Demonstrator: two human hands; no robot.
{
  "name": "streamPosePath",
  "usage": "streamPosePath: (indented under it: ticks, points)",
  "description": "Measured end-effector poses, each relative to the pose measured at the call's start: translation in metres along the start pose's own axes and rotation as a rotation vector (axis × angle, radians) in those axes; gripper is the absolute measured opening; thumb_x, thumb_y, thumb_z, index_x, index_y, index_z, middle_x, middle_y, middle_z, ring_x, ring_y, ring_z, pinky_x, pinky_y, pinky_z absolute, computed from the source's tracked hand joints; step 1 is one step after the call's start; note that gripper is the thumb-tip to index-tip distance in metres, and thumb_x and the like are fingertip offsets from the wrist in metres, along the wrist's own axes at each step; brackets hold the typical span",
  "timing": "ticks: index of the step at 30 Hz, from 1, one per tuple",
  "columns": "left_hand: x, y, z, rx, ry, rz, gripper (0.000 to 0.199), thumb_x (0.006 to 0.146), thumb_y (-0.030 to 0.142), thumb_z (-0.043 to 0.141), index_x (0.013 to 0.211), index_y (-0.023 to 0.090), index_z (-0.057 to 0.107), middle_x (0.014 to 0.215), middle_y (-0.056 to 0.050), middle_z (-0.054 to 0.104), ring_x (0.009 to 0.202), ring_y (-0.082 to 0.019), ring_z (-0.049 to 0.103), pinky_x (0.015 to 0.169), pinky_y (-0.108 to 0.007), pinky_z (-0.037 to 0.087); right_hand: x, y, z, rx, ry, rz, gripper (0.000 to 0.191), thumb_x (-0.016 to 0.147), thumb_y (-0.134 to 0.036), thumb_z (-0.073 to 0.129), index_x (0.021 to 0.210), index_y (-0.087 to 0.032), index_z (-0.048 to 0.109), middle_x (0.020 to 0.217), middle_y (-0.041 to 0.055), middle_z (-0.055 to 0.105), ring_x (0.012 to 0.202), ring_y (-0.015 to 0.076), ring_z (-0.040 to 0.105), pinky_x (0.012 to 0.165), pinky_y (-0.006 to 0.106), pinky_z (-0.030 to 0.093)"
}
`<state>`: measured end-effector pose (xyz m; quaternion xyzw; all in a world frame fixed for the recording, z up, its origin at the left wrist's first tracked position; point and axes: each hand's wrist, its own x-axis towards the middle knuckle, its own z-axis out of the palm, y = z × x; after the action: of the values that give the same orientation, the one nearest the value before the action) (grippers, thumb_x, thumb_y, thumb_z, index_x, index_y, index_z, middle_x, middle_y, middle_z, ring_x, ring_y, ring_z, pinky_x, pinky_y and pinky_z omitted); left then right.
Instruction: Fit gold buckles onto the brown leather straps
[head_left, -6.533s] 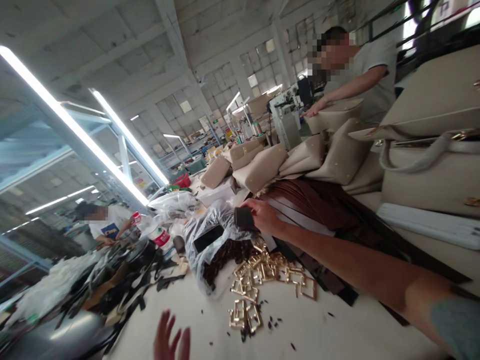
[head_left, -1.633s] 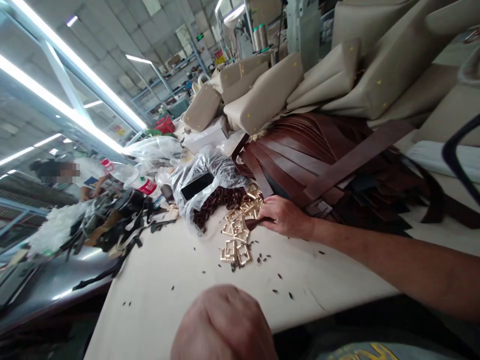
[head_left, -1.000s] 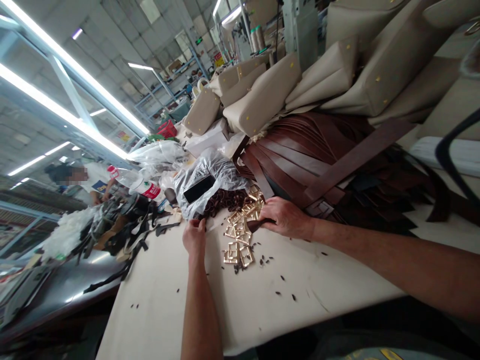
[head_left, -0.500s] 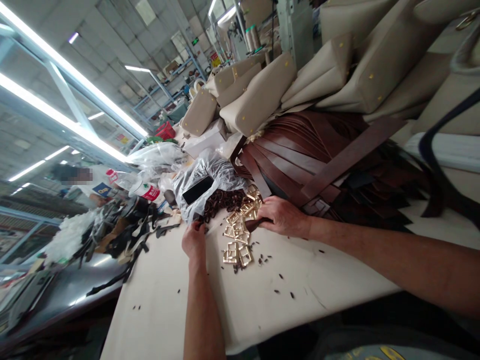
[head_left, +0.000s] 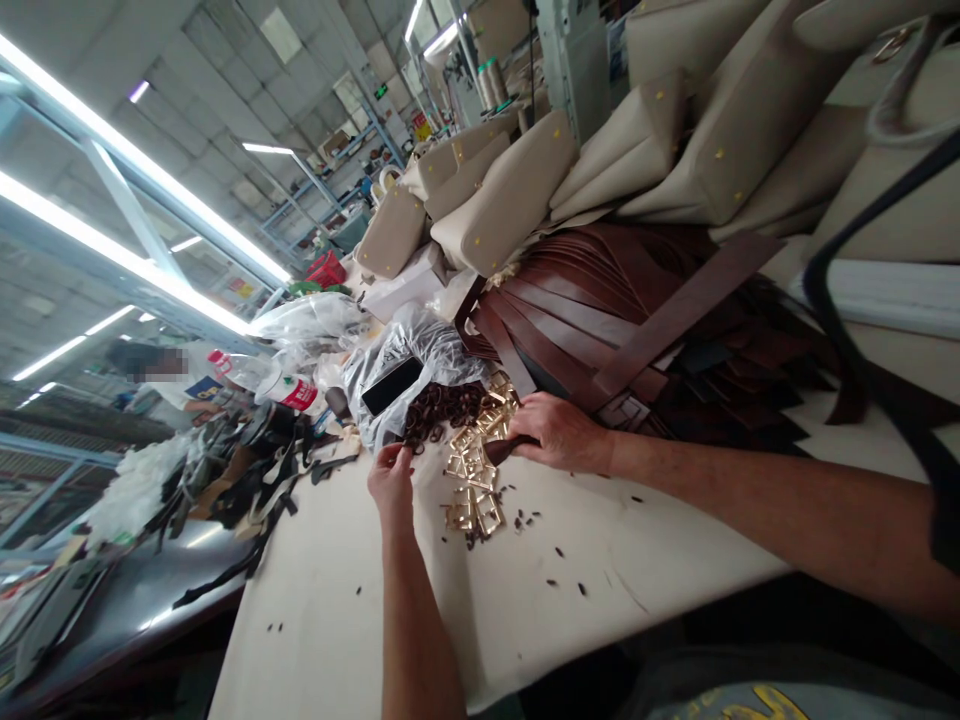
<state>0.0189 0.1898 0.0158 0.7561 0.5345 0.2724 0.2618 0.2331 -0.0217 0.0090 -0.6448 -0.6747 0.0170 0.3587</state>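
My right hand (head_left: 566, 432) is closed on the end of a dark brown leather strap (head_left: 501, 450), whose tip lies over the gold buckles (head_left: 472, 465). At the near edge of the dark brown loops (head_left: 442, 408), my left hand (head_left: 391, 478) has its thumb and fingers pinched together; whatever sits between them is too small to make out. A black phone (head_left: 392, 386) rests on a clear plastic bag (head_left: 416, 340) just beyond the left hand.
Brown leather straps (head_left: 592, 290) are heaped at right, with beige bags (head_left: 517, 190) behind. Small dark bits dot the white table (head_left: 322, 610). Leather scraps (head_left: 255, 470) and a red-labelled bottle (head_left: 294, 388) lie at left. Another person (head_left: 176, 385) is further back.
The view has shifted slightly. My left hand has moved a little back from the dark loops, uncovering more of them. My right hand keeps its hold on the strap.
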Motion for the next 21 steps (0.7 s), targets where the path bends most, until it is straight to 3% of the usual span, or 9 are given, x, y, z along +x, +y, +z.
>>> streamPosePath:
  ticks: [4,6,14,18,21]
  points:
    - [-0.014,0.018,0.016,-0.546,-0.053,-0.06,0.04,0.067,0.051,0.068,0.086,0.017,0.058,0.078,-0.003,0.067,0.067,-0.016,0.067,0.064,-0.028,0.052,-0.001,0.002,0.003,0.005,0.03,-0.002,0.007,0.082,-0.017,0.069,0.089,-0.015,0.071,0.085,0.0054,0.072,0.086,0.0204,0.062,0.096,0.038,0.039]
    - [-0.023,0.028,0.023,-0.689,-0.084,-0.058,0.041,0.062,0.047,0.075,0.081,0.018,0.055,0.073,0.0,0.064,0.06,-0.012,0.062,0.06,-0.026,0.05,-0.001,0.003,0.005,0.014,0.059,-0.006,0.008,0.082,-0.016,0.069,0.09,-0.015,0.071,0.086,0.0053,0.072,0.087,0.0204,0.062,0.096,0.038,0.039]
    - [-0.062,0.059,0.045,-0.826,-0.307,0.004,0.037,0.067,0.043,0.079,0.074,0.019,0.052,0.054,0.007,0.054,0.042,-0.006,0.045,0.042,-0.016,0.034,0.001,0.004,0.007,0.051,0.311,-0.024,0.006,0.082,-0.018,0.07,0.087,-0.018,0.067,0.08,0.0025,0.07,0.081,0.0193,0.061,0.085,0.034,0.042]
    - [-0.075,0.068,0.056,-0.782,-0.399,0.033,0.034,0.071,0.044,0.076,0.078,0.019,0.054,0.05,0.007,0.055,0.038,-0.006,0.043,0.039,-0.016,0.031,0.001,0.003,0.007,0.031,0.313,-0.042,0.003,0.084,-0.019,0.068,0.086,-0.018,0.066,0.08,0.002,0.069,0.08,0.0187,0.061,0.085,0.033,0.042]
    - [-0.077,0.07,0.059,-0.773,-0.392,0.042,0.034,0.072,0.046,0.075,0.08,0.019,0.056,0.05,0.007,0.055,0.037,-0.006,0.043,0.04,-0.017,0.032,0.001,0.002,0.005,0.022,0.293,-0.052,0.001,0.084,-0.019,0.067,0.085,-0.019,0.066,0.078,0.0013,0.069,0.079,0.0188,0.06,0.086,0.033,0.042]
